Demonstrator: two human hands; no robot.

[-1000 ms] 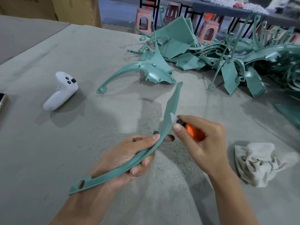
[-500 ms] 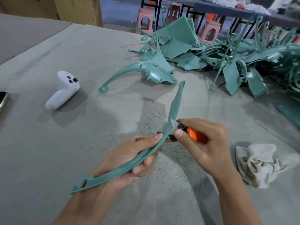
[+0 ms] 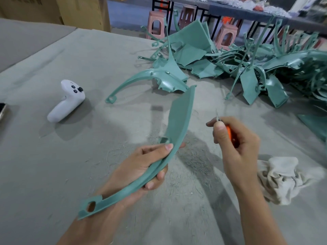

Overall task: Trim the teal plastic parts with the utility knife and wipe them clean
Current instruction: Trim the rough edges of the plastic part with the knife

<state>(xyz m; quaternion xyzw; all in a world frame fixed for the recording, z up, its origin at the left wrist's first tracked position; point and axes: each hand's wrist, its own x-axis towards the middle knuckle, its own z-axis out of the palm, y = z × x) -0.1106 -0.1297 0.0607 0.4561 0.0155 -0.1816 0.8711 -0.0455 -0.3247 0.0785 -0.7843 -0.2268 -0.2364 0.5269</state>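
My left hand (image 3: 141, 167) grips a long curved teal plastic part (image 3: 180, 121) around its middle, above the grey table. The part's broad face is turned toward me and its holed end points to the lower left. My right hand (image 3: 233, 147) holds an orange utility knife (image 3: 229, 132) with the short blade pointing up. The blade is off to the right of the part and does not touch it. A crumpled off-white rag (image 3: 281, 179) lies on the table by my right wrist.
A large heap of teal plastic parts (image 3: 247, 64) fills the far right of the grey felt-covered table (image 3: 53, 165). A white controller (image 3: 68, 101) lies at the left, with a dark device (image 3: 2, 110) at the left edge. Pink stools (image 3: 227, 35) stand beyond the table.
The knife has come off the part's edge and moved to the right. My left hand has rotated the part so that its wide face shows.
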